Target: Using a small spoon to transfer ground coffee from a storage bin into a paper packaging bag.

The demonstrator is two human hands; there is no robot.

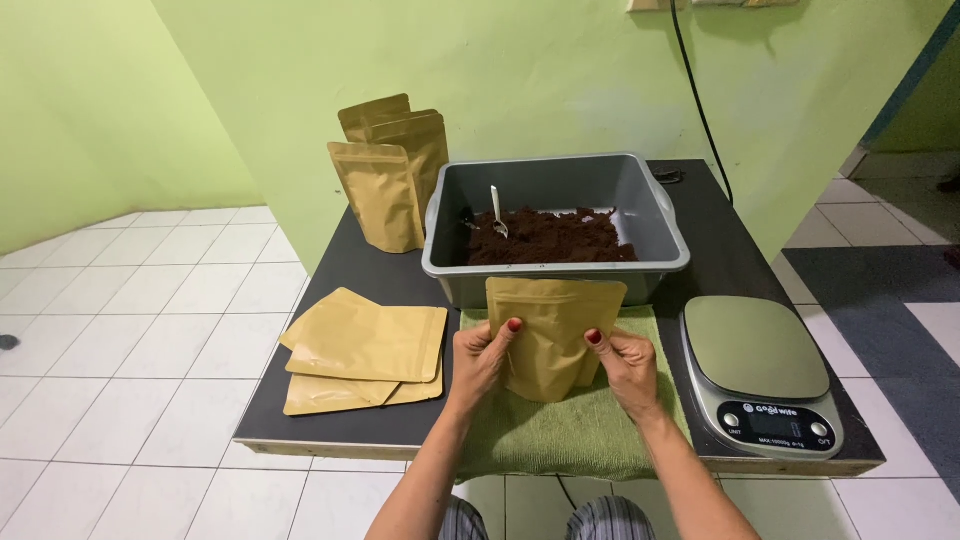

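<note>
both hands hold one tan stand-up pouch (553, 335) upright over the green cloth (570, 430), just near of the grey tub (556, 185) of dark brown grounds (550, 238), probably so its mouth faces up close to the spoon (497, 212). the left hand (480, 360) grasps its left edge and the right hand (626, 368) its right edge, so the pouch sits between them. flat pouches (365, 350) lie to the left, a kitchen scale (760, 370) to the right, and standing pouches (390, 170) at far left.

The pouch (553, 335) hid part of the grey tub (556, 215). The spoon (497, 212) tip sat buried in brown powder (550, 238). The black cable (700, 95) ran off the top edge.
</note>
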